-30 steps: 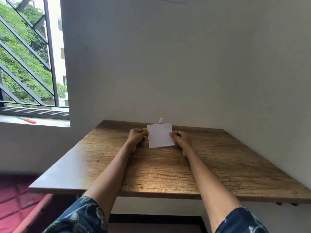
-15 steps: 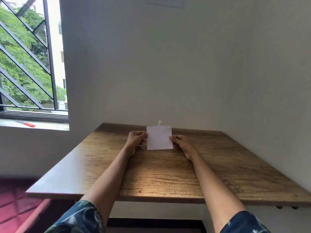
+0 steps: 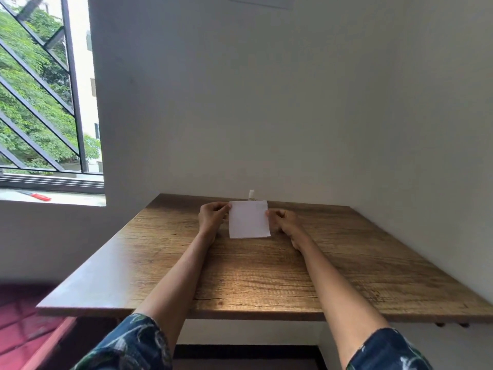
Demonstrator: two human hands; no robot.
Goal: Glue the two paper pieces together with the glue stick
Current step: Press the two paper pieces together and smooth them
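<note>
One paper [image 3: 249, 219]; one glue stick [image 3: 251, 194]; two hands.

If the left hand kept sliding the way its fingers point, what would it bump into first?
The left hand points rightward at the white square paper, whose left edge its fingers already pinch. Pushing on, it would probably meet the right hand holding the opposite edge, though depth is hard to judge.

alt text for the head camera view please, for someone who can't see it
Both hands hold a white paper by its side edges over a wooden table, the left hand pinching the left edge and the right hand the right. A small white glue stick stands just behind the paper near the wall, with a barred window at left.
</note>
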